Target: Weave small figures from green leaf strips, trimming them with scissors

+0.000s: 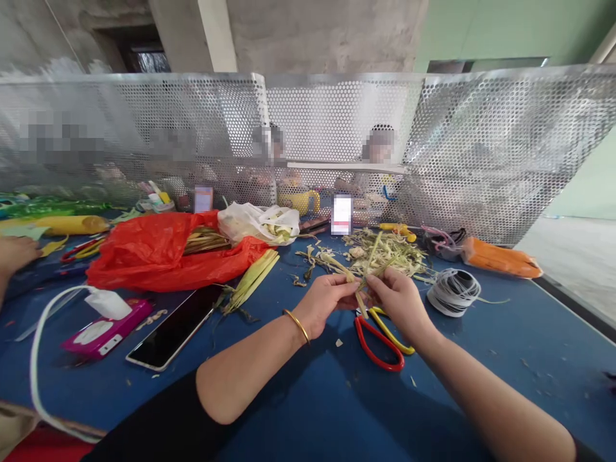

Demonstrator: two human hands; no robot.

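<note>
Centre frame, the left hand [321,301] and right hand [398,300] pinch thin pale-green plant strips [362,307] — seemingly for fine control — above red-and-yellow-handled scissors [395,367].

At near left I see a plain black sleeve [166,414] ending around the elbow, a slim gold bangle [297,326] circling the wrist of the left hand [330,298]; at near right, a dark cuff [583,450].

Tabletop [308,404] is plain deep blue, plastic bag [144,256] super loud red. Scissors [393,367] have one red handle, one yellow. Socket block [94,333]'s magenta and white, pouch [500,258] orange, bangle [297,326] gold, held strip [360,304] pale yellowish green, mesh screen [332,102] silvery with dotty holes.
</note>
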